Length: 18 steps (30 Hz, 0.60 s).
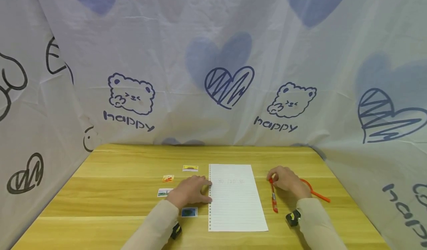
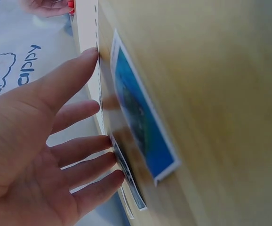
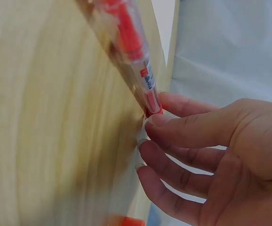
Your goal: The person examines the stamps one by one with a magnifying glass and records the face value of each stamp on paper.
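A lined sheet of loose-leaf paper (image 1: 235, 205) lies on the wooden table, with faint numbers written near its top. My left hand (image 1: 190, 191) is at the sheet's punched left edge, thumb and fingers spread and fairly straight, fingertips down by the holes. Close below that hand lies a blue picture card (image 2: 138, 106), like a stamp. Right of the sheet, my right hand (image 1: 285, 178) pinches the far end of a clear-barrelled red pen (image 3: 145, 77) between thumb and index finger. The pen's near end points towards me, low over the table.
More small picture cards lie left of the sheet: a yellow one (image 1: 190, 168), an orange one (image 1: 168, 178) and a landscape one (image 1: 163, 193). A bent orange-red strip (image 1: 321, 196) lies right of my right hand. Printed cloth (image 1: 180, 105) hangs behind the table (image 1: 100, 205).
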Motion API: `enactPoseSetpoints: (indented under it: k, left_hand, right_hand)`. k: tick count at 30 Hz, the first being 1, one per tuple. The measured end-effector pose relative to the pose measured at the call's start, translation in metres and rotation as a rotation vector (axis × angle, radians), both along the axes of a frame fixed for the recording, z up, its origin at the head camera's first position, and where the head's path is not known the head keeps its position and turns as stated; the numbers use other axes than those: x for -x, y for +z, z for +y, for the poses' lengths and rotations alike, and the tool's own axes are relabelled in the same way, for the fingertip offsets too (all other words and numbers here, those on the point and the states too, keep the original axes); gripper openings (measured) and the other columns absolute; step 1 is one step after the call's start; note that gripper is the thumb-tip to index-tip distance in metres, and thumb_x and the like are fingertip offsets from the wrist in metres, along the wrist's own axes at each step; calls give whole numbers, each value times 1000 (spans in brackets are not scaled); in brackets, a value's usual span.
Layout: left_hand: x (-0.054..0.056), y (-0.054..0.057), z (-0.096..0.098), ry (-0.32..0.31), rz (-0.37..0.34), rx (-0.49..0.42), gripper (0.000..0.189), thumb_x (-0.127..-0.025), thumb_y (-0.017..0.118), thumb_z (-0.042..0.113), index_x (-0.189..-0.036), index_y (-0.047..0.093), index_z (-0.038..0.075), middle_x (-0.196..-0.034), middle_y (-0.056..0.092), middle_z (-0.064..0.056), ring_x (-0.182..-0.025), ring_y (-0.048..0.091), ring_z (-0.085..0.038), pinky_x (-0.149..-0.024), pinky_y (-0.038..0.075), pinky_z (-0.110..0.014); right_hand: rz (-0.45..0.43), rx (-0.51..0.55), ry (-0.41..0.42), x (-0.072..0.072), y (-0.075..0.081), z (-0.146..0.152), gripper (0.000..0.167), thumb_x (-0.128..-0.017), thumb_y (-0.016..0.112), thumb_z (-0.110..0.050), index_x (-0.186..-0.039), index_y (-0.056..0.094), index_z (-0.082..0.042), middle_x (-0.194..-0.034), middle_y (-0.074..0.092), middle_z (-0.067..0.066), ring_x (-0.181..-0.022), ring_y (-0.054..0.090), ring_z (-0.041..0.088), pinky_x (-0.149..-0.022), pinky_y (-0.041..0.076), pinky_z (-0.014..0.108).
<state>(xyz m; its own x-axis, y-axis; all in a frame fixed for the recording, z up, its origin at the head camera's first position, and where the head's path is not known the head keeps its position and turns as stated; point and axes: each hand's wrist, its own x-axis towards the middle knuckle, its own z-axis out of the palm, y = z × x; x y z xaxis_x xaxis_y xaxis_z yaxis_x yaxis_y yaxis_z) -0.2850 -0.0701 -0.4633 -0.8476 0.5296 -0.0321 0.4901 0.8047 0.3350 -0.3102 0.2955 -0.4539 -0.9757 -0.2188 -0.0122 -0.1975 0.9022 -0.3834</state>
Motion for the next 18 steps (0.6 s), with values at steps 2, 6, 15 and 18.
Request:
enactPoseSetpoints:
  k: [2, 6, 15, 18]
  left_hand:
    - [1, 0, 0, 4, 3, -2, 59, -85, 84, 39, -135, 68, 13, -135, 67, -12, -123, 63, -33, -105, 52, -52]
    - [1, 1, 1, 14, -4, -8, 58, -85, 85, 38, -134, 69, 13, -135, 68, -11, -124, 63, -32, -105, 53, -51]
    - [2, 1, 1, 28, -17, -30, 58, -84, 86, 37, -133, 70, 12, -138, 67, -11, -127, 62, -33, -106, 52, -53]
    - [2, 1, 2, 31, -19, -31, 58, -84, 86, 37, -133, 70, 12, -138, 67, -11, -127, 62, -33, -106, 52, -53]
  right_hand:
    - [3, -3, 6, 0, -1, 0, 26, -81, 73, 10, -97, 77, -10, -87, 74, 8, -83, 65, 23, -75, 55, 42]
    - [8, -4, 17, 1, -2, -1, 26, -80, 71, 12, -94, 76, -9, -85, 73, 10, -80, 63, 22, -72, 54, 39]
    - [40, -4, 29, 3, -4, 0, 26, -74, 70, 15, -83, 73, -9, -74, 65, 8, -70, 54, 17, -65, 47, 30]
    - [64, -1, 28, 3, -5, 2, 26, -72, 74, 14, -82, 73, -10, -73, 64, 5, -69, 53, 16, -65, 46, 30]
